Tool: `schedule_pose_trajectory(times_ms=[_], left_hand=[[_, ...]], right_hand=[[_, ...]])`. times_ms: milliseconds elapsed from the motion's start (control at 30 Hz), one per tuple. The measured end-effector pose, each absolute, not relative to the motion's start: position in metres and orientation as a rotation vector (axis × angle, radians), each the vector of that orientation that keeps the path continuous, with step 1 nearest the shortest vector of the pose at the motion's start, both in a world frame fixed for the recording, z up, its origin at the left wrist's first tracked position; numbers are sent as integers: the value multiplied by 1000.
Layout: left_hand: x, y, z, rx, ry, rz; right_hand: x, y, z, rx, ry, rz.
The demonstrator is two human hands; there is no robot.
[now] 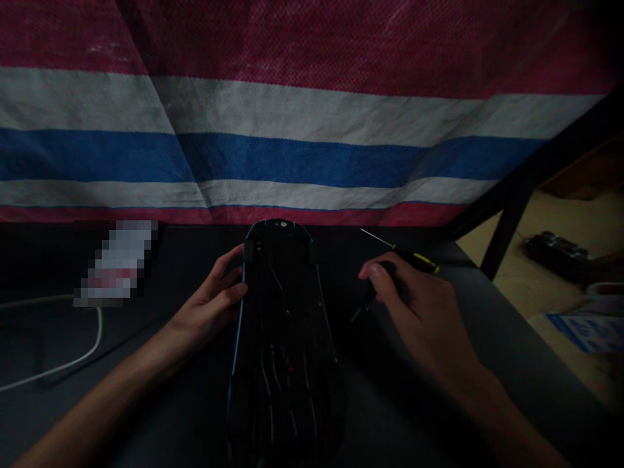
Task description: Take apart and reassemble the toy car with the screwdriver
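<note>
A toy car [287, 312] lies upside down in the middle, its black underside facing up and its wheels showing at the sides. My left hand [221, 292] grips the car's left edge, thumb near the top and fingers along the side. To the right of the car, my right hand [414, 296] is closed around a small dark screwdriver [363, 307], whose metal tip points down and left, apart from the car. Most of that handle is hidden in my fingers. Just beyond my right hand lies a second screwdriver [414, 258] with a black and yellow handle.
Everything stands on a dark table [511, 338] whose right edge slants away. A blurred-out phone-like object [117, 260] with a white cable [100, 331] is at left. Behind hangs a striped sheet [292, 156]. A dark object [556, 253] lies on the floor at right.
</note>
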State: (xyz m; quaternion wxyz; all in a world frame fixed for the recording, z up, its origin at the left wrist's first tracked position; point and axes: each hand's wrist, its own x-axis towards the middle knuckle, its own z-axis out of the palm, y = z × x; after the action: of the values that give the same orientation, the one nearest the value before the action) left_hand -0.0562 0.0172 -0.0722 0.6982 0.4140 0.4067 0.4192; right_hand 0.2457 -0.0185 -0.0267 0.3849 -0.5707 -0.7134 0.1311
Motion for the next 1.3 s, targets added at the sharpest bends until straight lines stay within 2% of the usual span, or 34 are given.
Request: schedule_pose_trajectory(times_ms=[200,1300], left_hand=[[-58,18,-76,925,861,928],[-58,19,-76,934,866,933]], right_hand=[[247,-27,-23,-1285,-1639,352],[240,-29,-22,-1187,-1903,88]])
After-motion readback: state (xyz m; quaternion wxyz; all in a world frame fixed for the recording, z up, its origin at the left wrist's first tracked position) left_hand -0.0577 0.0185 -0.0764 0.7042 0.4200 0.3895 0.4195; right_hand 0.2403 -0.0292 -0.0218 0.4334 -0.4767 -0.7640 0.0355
